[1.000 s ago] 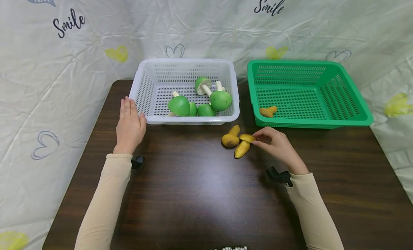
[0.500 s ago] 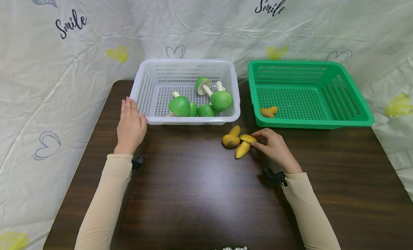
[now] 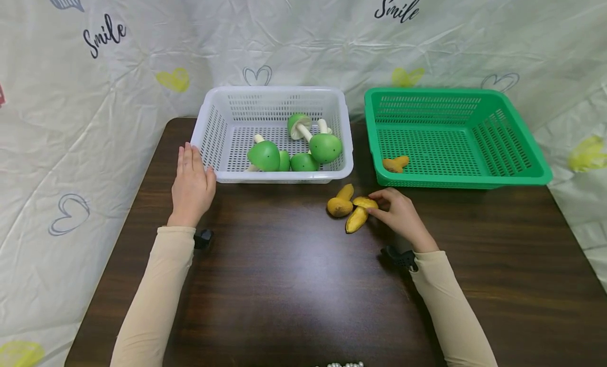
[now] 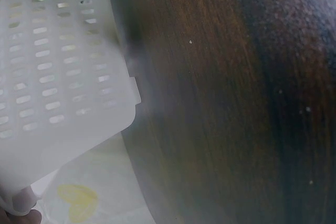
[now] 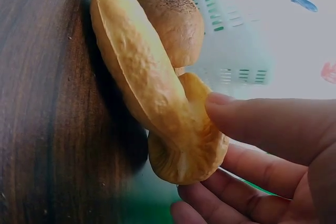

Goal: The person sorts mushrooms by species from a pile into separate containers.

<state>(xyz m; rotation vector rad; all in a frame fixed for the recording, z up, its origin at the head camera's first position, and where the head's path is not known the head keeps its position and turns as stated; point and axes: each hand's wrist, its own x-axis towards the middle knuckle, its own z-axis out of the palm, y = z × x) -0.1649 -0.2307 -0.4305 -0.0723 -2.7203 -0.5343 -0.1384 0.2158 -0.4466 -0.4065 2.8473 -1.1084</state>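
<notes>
In the head view my right hand (image 3: 400,217) pinches the cap of a yellow mushroom (image 3: 358,218) lying on the table. The right wrist view has the thumb on one side of that cap and fingers on the other. Touching it on the left is a second yellow mushroom (image 3: 339,205), which has a browner cap. My left hand (image 3: 192,193), fingers straight, rests against the left front corner of the white basket (image 3: 280,175). Several green-capped mushrooms (image 3: 325,148) with white stems lie inside that basket. The left wrist view shows only fingertips (image 4: 32,217) at the basket's rim.
A green basket (image 3: 460,180) stands to the right of the white one, with a yellow mushroom (image 3: 395,164) in its front left corner. Both baskets sit toward the back of the dark wooden table (image 3: 294,283). A printed white cloth (image 3: 303,35) hangs behind.
My right wrist and forearm have shifted slightly left, while the fingers stay at the same mushroom's cap. The left hand and the baskets hold their places.
</notes>
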